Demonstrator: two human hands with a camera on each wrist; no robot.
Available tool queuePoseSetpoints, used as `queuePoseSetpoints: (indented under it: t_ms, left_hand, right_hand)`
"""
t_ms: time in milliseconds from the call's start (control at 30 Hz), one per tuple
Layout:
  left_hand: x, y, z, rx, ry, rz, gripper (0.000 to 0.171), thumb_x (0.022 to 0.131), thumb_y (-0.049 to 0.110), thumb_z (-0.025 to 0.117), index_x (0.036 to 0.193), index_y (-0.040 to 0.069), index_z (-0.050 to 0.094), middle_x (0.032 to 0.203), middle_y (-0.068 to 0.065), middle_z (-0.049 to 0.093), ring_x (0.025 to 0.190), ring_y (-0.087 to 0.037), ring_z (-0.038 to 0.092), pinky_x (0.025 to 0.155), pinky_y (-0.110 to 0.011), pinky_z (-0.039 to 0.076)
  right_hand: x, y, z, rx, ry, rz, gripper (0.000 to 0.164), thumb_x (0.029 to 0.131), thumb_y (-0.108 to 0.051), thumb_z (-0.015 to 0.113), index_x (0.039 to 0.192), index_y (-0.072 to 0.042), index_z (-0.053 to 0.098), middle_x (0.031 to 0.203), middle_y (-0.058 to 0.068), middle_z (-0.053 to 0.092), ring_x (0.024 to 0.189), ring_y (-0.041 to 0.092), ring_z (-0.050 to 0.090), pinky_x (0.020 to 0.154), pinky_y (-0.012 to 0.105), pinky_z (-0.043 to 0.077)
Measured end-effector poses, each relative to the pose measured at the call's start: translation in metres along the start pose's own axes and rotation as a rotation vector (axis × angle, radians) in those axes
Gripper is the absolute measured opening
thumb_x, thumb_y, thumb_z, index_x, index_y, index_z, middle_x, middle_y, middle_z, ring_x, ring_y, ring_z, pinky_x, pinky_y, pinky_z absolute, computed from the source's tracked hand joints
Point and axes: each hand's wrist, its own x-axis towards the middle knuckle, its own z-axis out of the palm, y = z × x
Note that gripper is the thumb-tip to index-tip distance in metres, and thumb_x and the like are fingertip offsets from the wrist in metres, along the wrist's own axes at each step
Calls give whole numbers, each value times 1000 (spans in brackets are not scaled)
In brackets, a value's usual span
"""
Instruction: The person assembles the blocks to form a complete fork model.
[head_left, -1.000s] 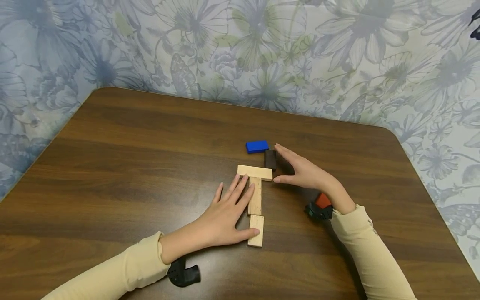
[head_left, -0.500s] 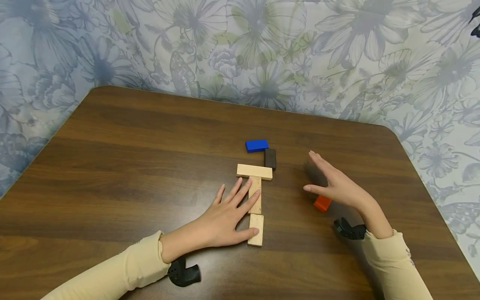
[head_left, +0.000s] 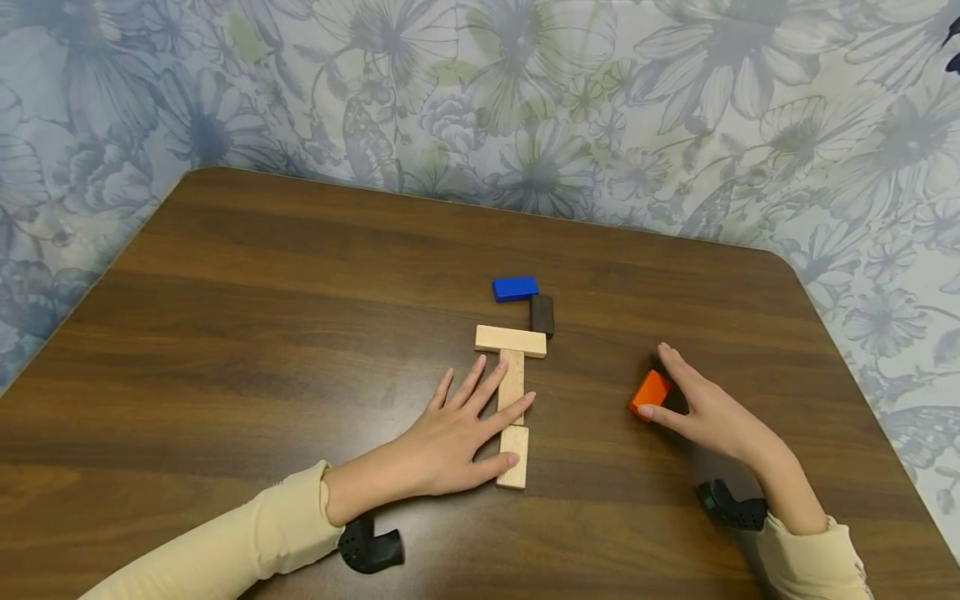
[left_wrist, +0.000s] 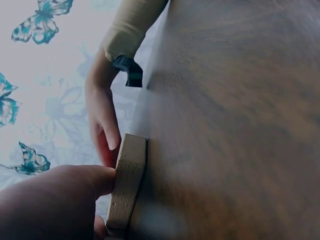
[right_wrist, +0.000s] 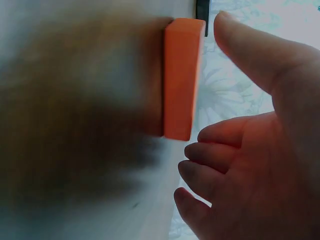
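My left hand (head_left: 453, 446) lies with fingers spread over a column of pale wooden blocks. Its thumb rests on the lower block (head_left: 514, 442), and a finger crosses the middle block (head_left: 512, 382). The left wrist view shows the thumb against a wooden block (left_wrist: 131, 175). Across the top of the column lies another pale block (head_left: 510, 339). Off to the right, my right hand (head_left: 712, 417) hovers around an orange block (head_left: 649, 393), thumb on the near side, fingers beyond. A gap shows between that hand and the orange block (right_wrist: 181, 85) in the right wrist view.
A dark block (head_left: 542, 315) touches or nearly touches the crosswise block's right end. Just beyond it lies a blue block (head_left: 515, 289). The brown wooden table (head_left: 300, 275) ends at a floral wall (head_left: 480, 100). A black camera (head_left: 371, 546) hangs under the left wrist.
My right hand has moved away from the dark block, right and toward me, to the orange block. The left hand stays on the column, its index finger now reaching a little farther right.
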Motion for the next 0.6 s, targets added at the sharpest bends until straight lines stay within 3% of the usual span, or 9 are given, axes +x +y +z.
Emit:
queuePoseSetpoints:
  t_ms: [233,400,600]
  left_hand:
    - [1,0,-3,11,4,0,68,94,57,38,151,30,13,155,-6,-11,138,-29,-13,104,-58,-1]
    - [2,0,-4,-8,-26,6,63,95,56,37,150,34,16,154,-7,-13,137,-30,-16,103,-58,-3]
    - [1,-1,-2,-115,-16,81,46,98,43,42,144,34,37,154,-9,-14,136,-30,-20,103,-58,-6]
  right_hand:
    - [-4,3,7,3,11,-9,96,86,-48,62,150,-2,7,152,21,7,135,40,15,100,58,23]
    - [-4,4,9,1,16,-10,95,86,-47,63,150,-3,7,152,22,8,135,41,16,100,58,23]
    - [-3,4,10,10,17,-21,93,87,-46,62,150,-3,8,153,21,8,136,40,14,100,58,22]
